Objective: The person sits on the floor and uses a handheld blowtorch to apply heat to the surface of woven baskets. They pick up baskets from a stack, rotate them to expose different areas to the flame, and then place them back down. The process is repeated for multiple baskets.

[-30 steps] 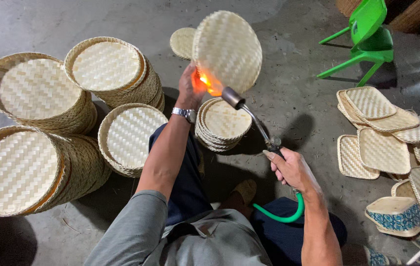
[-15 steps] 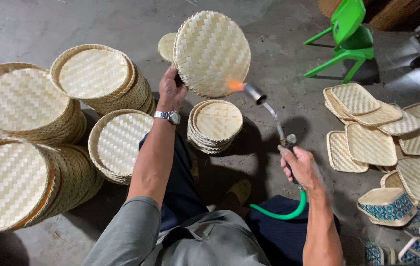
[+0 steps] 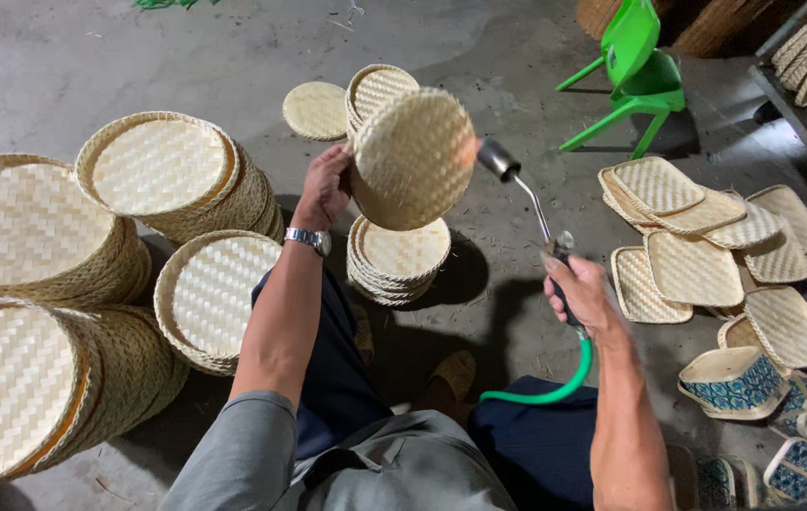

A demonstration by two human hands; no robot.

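Observation:
My left hand [image 3: 326, 186] grips the left rim of a round woven bamboo tray [image 3: 413, 158], held up and tilted over a low stack of like trays [image 3: 400, 261]. A metal watch sits on that wrist. My right hand [image 3: 578, 291] holds the handle of a gas torch [image 3: 528, 196] fed by a green hose [image 3: 550, 388]. The torch nozzle sits at the tray's right rim, with a faint glow there.
Tall stacks of large round woven trays [image 3: 162, 170] stand on the left. Two small round trays [image 3: 316, 110] lie on the concrete beyond. Rectangular woven trays [image 3: 697, 265] and patterned baskets [image 3: 733, 380] lie right. A green plastic chair [image 3: 638, 68] stands at back.
The tray has turned in my left hand and dropped lower. The bright flame seen on its face has shrunk to a faint glow at the rim. The torch moved right.

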